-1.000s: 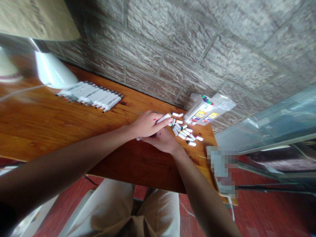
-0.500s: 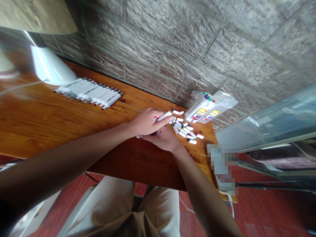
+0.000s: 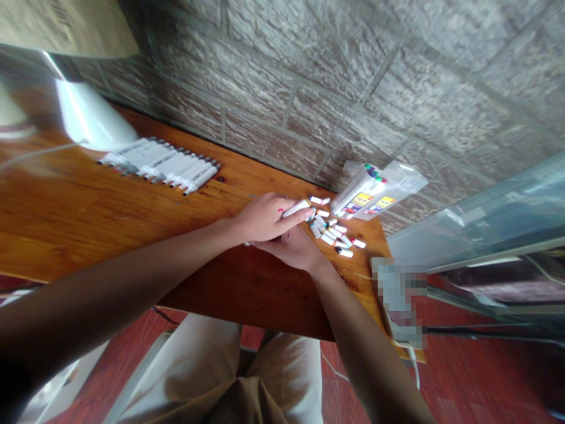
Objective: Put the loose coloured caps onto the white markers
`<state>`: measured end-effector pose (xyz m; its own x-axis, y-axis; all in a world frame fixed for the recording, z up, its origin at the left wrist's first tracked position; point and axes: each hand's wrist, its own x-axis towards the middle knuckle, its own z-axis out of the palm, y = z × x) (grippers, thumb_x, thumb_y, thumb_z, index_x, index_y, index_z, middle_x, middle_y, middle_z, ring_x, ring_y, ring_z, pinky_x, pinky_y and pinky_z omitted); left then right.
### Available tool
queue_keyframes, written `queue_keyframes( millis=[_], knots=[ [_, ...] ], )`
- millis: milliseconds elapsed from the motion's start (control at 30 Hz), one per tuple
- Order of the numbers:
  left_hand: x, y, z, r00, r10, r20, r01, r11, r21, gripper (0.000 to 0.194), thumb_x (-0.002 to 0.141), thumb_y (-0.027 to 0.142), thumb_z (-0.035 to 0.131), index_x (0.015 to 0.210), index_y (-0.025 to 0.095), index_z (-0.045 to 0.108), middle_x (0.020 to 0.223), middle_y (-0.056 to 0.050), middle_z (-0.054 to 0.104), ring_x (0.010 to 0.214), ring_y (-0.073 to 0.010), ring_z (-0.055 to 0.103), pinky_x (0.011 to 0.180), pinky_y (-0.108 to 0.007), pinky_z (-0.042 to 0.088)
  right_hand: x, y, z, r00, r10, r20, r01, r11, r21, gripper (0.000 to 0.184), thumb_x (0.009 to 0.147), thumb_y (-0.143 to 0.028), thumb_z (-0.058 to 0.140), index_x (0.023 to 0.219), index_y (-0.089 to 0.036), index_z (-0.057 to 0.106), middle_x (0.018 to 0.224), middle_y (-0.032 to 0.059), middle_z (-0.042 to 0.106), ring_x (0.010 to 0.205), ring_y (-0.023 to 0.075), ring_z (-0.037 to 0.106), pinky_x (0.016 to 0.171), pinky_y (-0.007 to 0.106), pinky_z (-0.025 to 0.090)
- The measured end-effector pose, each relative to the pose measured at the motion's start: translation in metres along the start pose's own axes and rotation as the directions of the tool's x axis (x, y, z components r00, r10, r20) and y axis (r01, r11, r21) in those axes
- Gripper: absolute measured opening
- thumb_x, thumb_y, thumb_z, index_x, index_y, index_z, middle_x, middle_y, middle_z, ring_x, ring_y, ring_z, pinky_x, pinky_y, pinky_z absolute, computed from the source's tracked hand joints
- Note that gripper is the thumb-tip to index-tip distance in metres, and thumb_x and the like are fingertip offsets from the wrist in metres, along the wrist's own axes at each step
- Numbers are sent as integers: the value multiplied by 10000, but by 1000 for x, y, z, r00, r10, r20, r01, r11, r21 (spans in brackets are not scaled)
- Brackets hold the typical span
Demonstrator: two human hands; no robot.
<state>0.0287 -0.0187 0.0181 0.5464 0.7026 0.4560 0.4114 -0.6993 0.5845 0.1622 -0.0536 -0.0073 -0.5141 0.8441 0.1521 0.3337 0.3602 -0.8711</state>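
Note:
My left hand (image 3: pixel 262 218) lies across my right, its fingers closed around a white marker (image 3: pixel 296 208) whose end sticks out past the thumb. Beneath it, my right hand (image 3: pixel 293 248) is closed, palm side up against the left, with most of its fingers hidden. A small white end pokes out at the left by the right hand's fingertips; what it belongs to is covered. Just beyond the hands, loose white marker caps (image 3: pixel 329 238) with coloured ends are scattered on the wooden table (image 3: pixel 185 218).
A row of white markers (image 3: pixel 163 165) lies at the back left beside a lamp (image 3: pixel 88 118). At the back right, a clear plastic case (image 3: pixel 399 182) with several markers stands against the stone wall (image 3: pixel 260 76). A blurred-out object (image 3: pixel 397 300) is at the right edge.
Hardly anything differs: the view has shifted very slightly, and both hands stay together in the same place with the same hold.

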Motion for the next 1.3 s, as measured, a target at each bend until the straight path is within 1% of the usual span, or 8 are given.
queue_keyframes(
  millis=[167,333,467,700,967,1067,1167,1300],
  knots=[
    [0,0,0,1000,0,-1,0,1000,4,539,1018,552,393,733,165,636,678,-38,658,693,-156,626,666,-278,348,0,-2,-1,1000,11,12,-11,1000,0,437,822,-343,727,1186,-117,641,1223,145,690,1146,258,667,981,392,576],
    [0,0,0,1000,-2,2,2,1000,17,556,1017,566,381,734,165,642,685,-48,666,712,-167,637,668,-277,357,0,-5,-1,1000,29,5,-29,999,-19,428,819,-346,740,1183,-138,652,1228,126,697,1141,245,671,968,366,581],
    [0,-1,0,1000,-4,1,4,1000,10,555,1017,562,389,716,165,634,663,-39,652,679,-154,620,652,-274,344,0,-4,-1,999,27,19,-27,1000,-10,412,828,-352,737,1174,-143,661,1219,116,702,1129,229,676,962,349,584],
    [-1,-2,0,1000,-18,7,18,1000,-6,552,1013,556,404,692,163,621,647,-31,638,666,-147,601,638,-276,325,1,-1,-1,1000,5,9,-6,1000,4,449,820,-363,740,1183,-113,653,1223,131,695,1140,235,670,986,362,574],
    [0,2,-2,1000,-18,24,18,1000,21,555,1011,551,404,665,164,600,607,-28,601,603,-135,535,623,-287,307,-2,-8,-3,1000,21,3,-21,997,-69,419,844,-333,722,1205,-133,649,1273,121,678,1205,252,640,1062,400,536],
    [0,4,-2,998,-49,50,45,996,79,577,1001,594,396,695,160,624,644,-46,619,649,-152,558,654,-289,331,-2,-5,-3,999,-23,28,26,994,-102,413,871,-341,687,1227,-135,647,1288,121,665,1232,258,623,1080,413,522],
    [1,5,-1,994,-82,72,70,985,154,583,983,626,411,780,149,676,722,-76,659,724,-179,593,708,-293,376,-1,-1,-4,998,-61,30,65,988,-143,429,882,-364,664,1252,-150,634,1303,118,653,1238,270,613,1082,440,519],
    [2,5,-2,993,-37,113,14,981,196,554,999,585,405,902,136,715,818,-96,690,804,-202,625,792,-311,419,-2,2,-5,998,-57,29,62,980,-189,445,890,-405,648,1258,-155,633,1306,112,659,1229,271,616,1088,441,521]
  ],
)
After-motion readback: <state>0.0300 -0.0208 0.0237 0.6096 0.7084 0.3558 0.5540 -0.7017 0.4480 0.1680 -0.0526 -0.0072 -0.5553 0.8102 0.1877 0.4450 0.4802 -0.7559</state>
